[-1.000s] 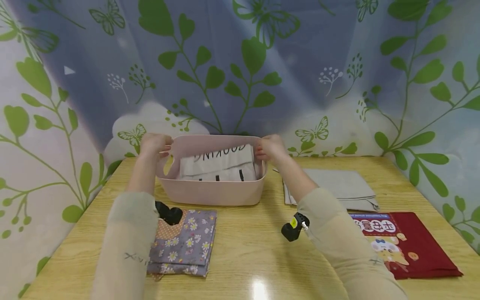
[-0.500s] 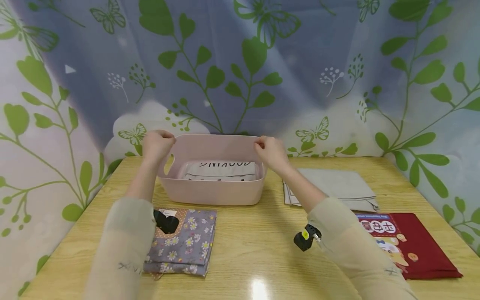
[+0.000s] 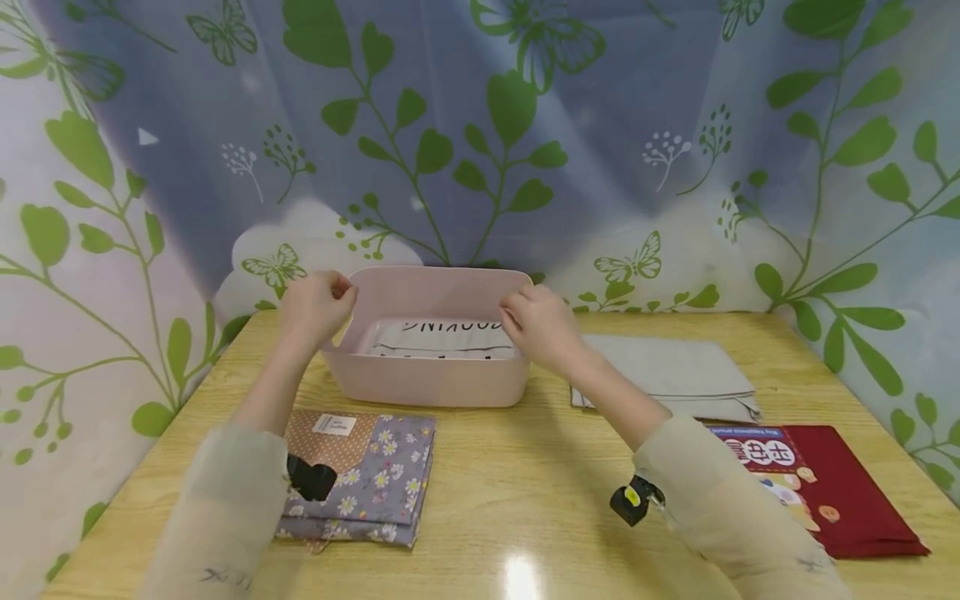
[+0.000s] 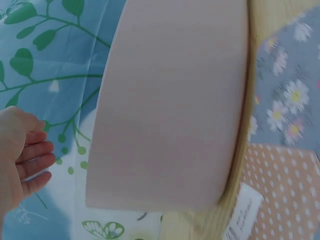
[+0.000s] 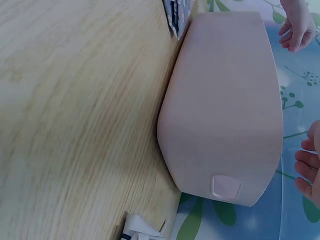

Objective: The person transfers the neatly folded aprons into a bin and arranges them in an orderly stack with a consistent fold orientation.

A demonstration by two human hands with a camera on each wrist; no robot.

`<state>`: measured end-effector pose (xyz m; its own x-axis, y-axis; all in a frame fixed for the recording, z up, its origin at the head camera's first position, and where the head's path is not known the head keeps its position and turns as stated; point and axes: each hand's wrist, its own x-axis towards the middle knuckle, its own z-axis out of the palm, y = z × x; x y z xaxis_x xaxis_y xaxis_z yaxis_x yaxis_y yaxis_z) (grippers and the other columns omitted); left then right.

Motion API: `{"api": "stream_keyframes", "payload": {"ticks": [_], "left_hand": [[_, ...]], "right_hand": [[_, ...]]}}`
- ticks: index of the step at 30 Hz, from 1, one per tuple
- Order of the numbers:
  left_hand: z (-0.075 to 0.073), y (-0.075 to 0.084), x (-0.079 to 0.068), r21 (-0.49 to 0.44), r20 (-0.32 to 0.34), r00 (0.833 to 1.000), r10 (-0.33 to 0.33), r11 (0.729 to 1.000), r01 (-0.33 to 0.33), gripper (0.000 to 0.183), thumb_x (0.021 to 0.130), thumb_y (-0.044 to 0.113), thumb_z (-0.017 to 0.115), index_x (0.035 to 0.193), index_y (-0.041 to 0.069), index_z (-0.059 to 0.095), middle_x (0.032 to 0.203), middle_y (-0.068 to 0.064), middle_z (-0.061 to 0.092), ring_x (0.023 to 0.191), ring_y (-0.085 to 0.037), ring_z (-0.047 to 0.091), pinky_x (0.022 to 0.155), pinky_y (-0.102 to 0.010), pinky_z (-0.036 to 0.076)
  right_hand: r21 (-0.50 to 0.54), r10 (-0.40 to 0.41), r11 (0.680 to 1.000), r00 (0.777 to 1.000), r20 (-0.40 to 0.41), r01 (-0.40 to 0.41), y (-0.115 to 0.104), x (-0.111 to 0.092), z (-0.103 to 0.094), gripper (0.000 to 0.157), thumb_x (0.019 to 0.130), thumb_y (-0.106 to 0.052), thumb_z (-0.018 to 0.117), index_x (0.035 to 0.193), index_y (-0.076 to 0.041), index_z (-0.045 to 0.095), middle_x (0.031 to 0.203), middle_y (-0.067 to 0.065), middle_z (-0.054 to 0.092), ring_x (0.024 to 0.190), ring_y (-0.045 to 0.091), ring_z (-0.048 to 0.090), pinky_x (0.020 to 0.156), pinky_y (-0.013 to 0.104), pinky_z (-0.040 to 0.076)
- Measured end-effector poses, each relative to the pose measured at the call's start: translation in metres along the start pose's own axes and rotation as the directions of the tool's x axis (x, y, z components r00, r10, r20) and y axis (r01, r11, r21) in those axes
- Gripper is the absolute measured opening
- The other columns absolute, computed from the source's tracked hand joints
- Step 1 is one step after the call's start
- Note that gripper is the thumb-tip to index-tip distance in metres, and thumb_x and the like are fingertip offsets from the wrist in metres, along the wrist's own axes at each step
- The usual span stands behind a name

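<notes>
A pink plastic basket (image 3: 427,384) stands at the back of the table, with a handle cutout (image 5: 226,187) showing in the right wrist view. Inside it lies a folded off-white cloth (image 3: 442,337) with black "COOKING" lettering; the front wall hides its lower part. Above the basket's left end is my left hand (image 3: 315,310), its fingers loosely curled around nothing. My right hand (image 3: 542,327) hovers by the right end, also holding nothing, fingers bent and relaxed. In the left wrist view, a gap separates the left hand's fingers (image 4: 37,165) from the basket wall (image 4: 170,105).
A folded grey daisy-print cloth (image 3: 386,479) with a dotted orange patch lies in front of the basket, left. At right are a folded light grey cloth (image 3: 667,371) and a dark red printed cloth (image 3: 862,492). A patterned curtain (image 3: 585,150) hangs behind the table.
The lettered cloth has dropped from my hands and now lies flat in the basket. Both hands have let go and drawn slightly back toward me.
</notes>
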<state>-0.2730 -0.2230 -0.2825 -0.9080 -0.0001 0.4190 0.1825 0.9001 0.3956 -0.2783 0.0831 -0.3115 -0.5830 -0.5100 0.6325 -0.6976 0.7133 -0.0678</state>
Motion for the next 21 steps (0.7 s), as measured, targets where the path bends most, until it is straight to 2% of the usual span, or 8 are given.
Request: {"api": "stream_keyframes", "payload": {"ticks": [6,12,14,17,19,21], "left_hand": [[-0.002,-0.001,-0.014,0.165,0.036,0.993,0.116,0.979,-0.120,0.027,0.088,0.026,0.057,0.090,0.001,0.068,0.089,-0.015,0.067,0.075,-0.031,0.062,0.058,-0.044,0.050],[-0.005,-0.003,-0.030,0.262,0.004,0.979,0.206,0.944,-0.200,0.028,0.086,0.028,0.060,0.089,0.002,0.069,0.084,-0.013,0.065,0.066,-0.028,0.060,0.046,-0.037,0.046],[-0.005,-0.005,-0.035,0.280,-0.019,0.969,0.247,0.932,-0.232,0.027,0.085,0.028,0.061,0.086,0.002,0.068,0.082,-0.013,0.063,0.063,-0.027,0.058,0.043,-0.035,0.044],[-0.004,-0.008,-0.041,0.305,-0.075,0.938,0.338,0.904,-0.301,0.024,0.083,0.026,0.064,0.082,0.002,0.068,0.077,-0.012,0.061,0.059,-0.025,0.054,0.042,-0.033,0.040],[-0.003,-0.010,-0.044,0.322,-0.129,0.897,0.424,0.873,-0.366,0.023,0.080,0.024,0.066,0.077,0.001,0.066,0.072,-0.011,0.060,0.056,-0.025,0.051,0.041,-0.033,0.039],[-0.001,-0.014,-0.046,0.345,-0.183,0.842,0.508,0.835,-0.429,0.024,0.079,0.024,0.065,0.074,0.001,0.064,0.067,-0.011,0.058,0.053,-0.025,0.049,0.040,-0.033,0.038]], "right_hand": [[-0.062,-0.143,0.989,0.986,-0.082,0.138,-0.005,-0.007,-0.001,0.008,0.084,-0.008,0.063,0.087,-0.002,0.067,0.088,0.009,0.063,0.082,0.025,0.058,0.073,0.036,0.049],[-0.096,-0.228,0.971,0.968,-0.106,0.218,-0.013,-0.016,-0.001,0.011,0.081,-0.009,0.067,0.089,-0.002,0.065,0.090,0.009,0.061,0.085,0.025,0.056,0.073,0.036,0.048],[-0.102,-0.244,0.967,0.964,-0.102,0.234,-0.015,-0.020,0.000,0.012,0.080,-0.010,0.068,0.089,-0.003,0.066,0.091,0.008,0.062,0.085,0.025,0.056,0.072,0.036,0.048],[-0.102,-0.251,0.965,0.962,-0.103,0.241,-0.019,-0.026,0.002,0.014,0.078,-0.010,0.069,0.090,-0.004,0.066,0.092,0.008,0.062,0.087,0.025,0.056,0.070,0.036,0.048],[-0.094,-0.253,0.965,0.962,-0.099,0.244,-0.022,-0.030,0.003,0.015,0.078,-0.010,0.070,0.091,-0.004,0.066,0.093,0.008,0.061,0.088,0.025,0.056,0.070,0.036,0.047],[-0.079,-0.262,0.964,0.960,-0.103,0.255,-0.025,-0.033,0.005,0.015,0.078,-0.010,0.069,0.091,-0.004,0.066,0.093,0.008,0.061,0.089,0.026,0.055,0.073,0.037,0.047]]}}
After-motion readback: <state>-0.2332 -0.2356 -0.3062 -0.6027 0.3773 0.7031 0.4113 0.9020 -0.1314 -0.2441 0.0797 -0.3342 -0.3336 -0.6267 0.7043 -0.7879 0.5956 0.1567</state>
